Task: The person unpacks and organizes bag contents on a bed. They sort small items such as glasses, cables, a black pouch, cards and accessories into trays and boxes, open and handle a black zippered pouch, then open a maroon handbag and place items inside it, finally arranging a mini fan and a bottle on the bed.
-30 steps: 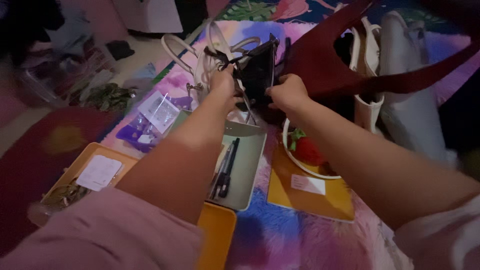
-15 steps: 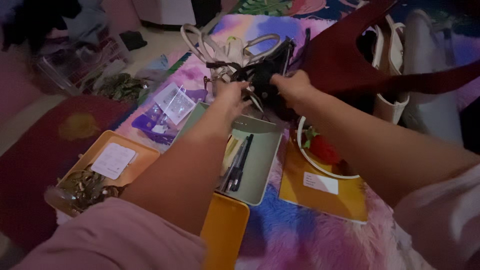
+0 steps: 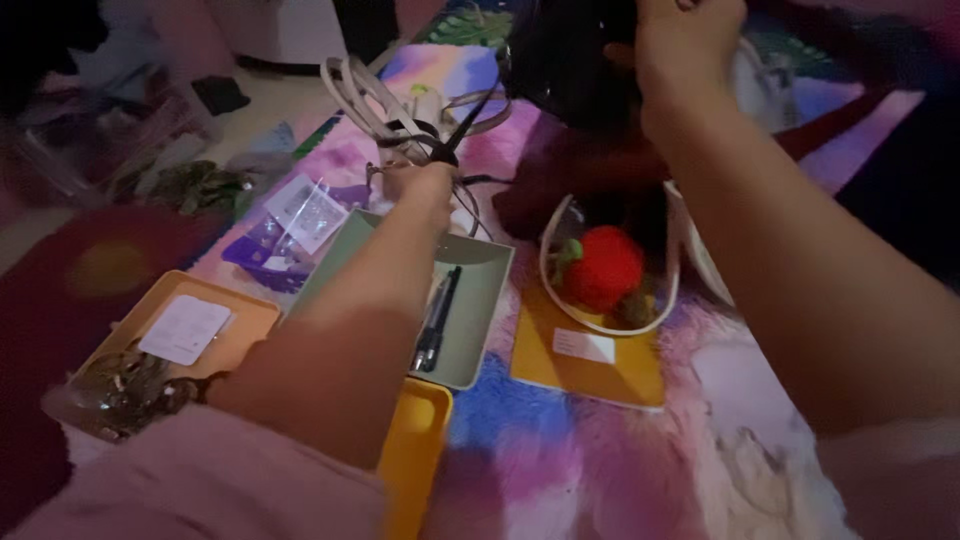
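Observation:
My right hand (image 3: 690,40) is raised at the top of the view and grips a black bag (image 3: 570,60), holding it above the rug. My left hand (image 3: 420,185) is lower, over the far end of a grey-green tray (image 3: 485,275), and is closed on a thin dark strap (image 3: 465,125) that runs up toward the black bag. Dark pens (image 3: 435,320) lie in that tray. Just behind my left hand are the pale handles of a white handbag (image 3: 350,85).
A red strawberry-shaped thing (image 3: 600,268) sits inside a white-rimmed holder above a yellow tray (image 3: 600,375). At left are a yellow tray (image 3: 240,325) with a white card, a purple basket (image 3: 260,255) and an orange tray (image 3: 415,460). All lie on a fluffy multicoloured rug (image 3: 560,470).
My right hand has lifted the black bag up and to the right, uncovering the red strawberry-shaped thing. My left hand stays low, with the strap now stretched between it and the bag.

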